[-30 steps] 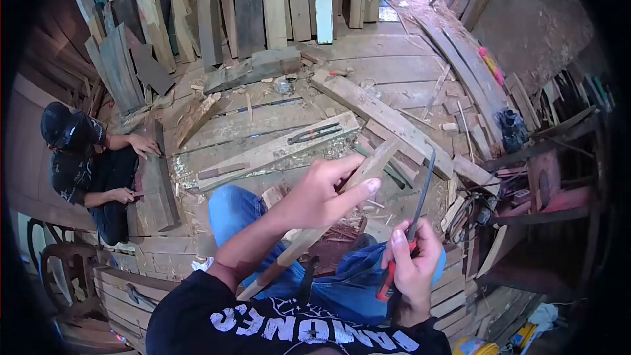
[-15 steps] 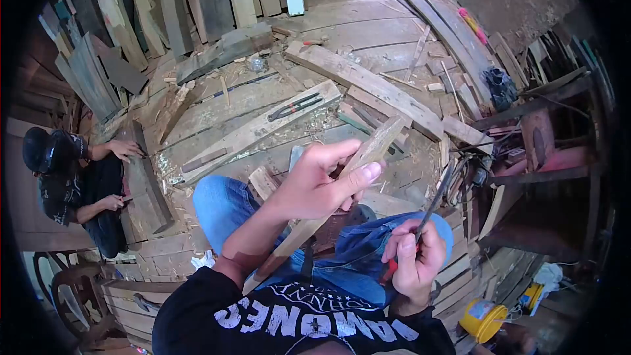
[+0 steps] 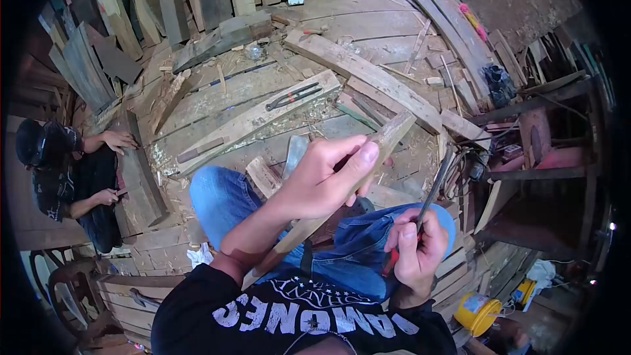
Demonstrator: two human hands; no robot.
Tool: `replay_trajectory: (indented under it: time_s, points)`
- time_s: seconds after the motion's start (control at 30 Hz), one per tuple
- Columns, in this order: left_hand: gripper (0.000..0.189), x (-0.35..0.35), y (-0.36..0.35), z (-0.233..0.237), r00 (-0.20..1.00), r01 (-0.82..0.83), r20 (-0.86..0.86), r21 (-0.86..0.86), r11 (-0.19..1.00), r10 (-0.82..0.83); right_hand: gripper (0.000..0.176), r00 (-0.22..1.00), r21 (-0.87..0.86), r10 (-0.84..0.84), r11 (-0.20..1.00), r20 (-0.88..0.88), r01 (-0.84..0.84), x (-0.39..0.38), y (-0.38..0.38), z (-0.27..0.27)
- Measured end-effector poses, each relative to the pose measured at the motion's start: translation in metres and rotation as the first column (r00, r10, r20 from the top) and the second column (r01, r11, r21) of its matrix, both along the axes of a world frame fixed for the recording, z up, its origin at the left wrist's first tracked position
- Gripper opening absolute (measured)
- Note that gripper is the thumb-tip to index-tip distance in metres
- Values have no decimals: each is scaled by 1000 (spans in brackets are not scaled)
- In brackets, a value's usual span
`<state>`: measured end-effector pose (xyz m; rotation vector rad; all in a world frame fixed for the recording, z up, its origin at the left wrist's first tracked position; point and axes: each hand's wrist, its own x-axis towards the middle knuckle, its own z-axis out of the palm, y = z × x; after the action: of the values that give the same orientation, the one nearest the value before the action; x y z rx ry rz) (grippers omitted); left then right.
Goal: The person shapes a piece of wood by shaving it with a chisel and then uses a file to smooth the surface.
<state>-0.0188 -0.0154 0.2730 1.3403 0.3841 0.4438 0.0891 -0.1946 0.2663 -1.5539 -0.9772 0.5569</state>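
My left hand [image 3: 332, 181] is closed around a long wooden strip [image 3: 396, 128], its thumb lying along the upper part. The strip runs diagonally, its far end pointing up and right and its lower end reaching my left forearm. On the right, my right hand [image 3: 419, 250] grips a red-handled tool [image 3: 389, 263] with a long, narrow, dark metal blade that points up. The blade stands apart from the strip. My fingers cover part of the handle.
Pliers [image 3: 292, 97] lie on a board [image 3: 253, 121] ahead. Beyond is a thick beam [image 3: 368, 75] among wood shavings. Another person [image 3: 62, 171] sits at the left, hands on a dark timber block [image 3: 141, 190]. A yellow bucket [image 3: 478, 313] stands at lower right.
The wooden strip's far end has shifted slightly right and down with my left hand. My right hand and its tool have barely moved. The person at left has shifted slightly in view.
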Motion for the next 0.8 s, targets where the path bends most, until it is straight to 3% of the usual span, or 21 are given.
replay_trajectory:
  time_s: [0.23, 0.43, 0.5, 0.6, 0.67, 0.73, 0.8]
  points:
    - [42, -3, 0, 3, 998, 64, 11, -27, 998, -63, 19, 1000, 16, 7, 1000, -21, -7, 1, 3, 1]
    - [52, -6, 6, 1, 989, 148, 39, -183, 972, -143, 22, 995, -202, 91, 975, -30, -95, 1, 5, 17]
    - [54, -6, 8, -3, 988, 154, 55, -198, 968, -146, 22, 996, -290, 80, 955, 30, -67, -2, 5, 17]
    - [56, 1, 9, -13, 997, 73, 36, -256, 964, -66, 20, 994, -311, 84, 949, 72, -58, -4, 7, 14]
    - [56, 2, 13, -26, 994, 109, 48, -297, 949, -99, 20, 990, -325, 75, 945, 122, -32, -5, 7, 9]
    - [57, 4, 13, -32, 989, 147, 36, -301, 942, -143, 32, 957, -358, 105, 934, 271, -1, -4, 7, 2]
    - [57, 5, 9, -41, 989, 140, 2, -331, 933, -147, 32, 979, -382, 81, 924, 189, -2, -9, 9, -1]
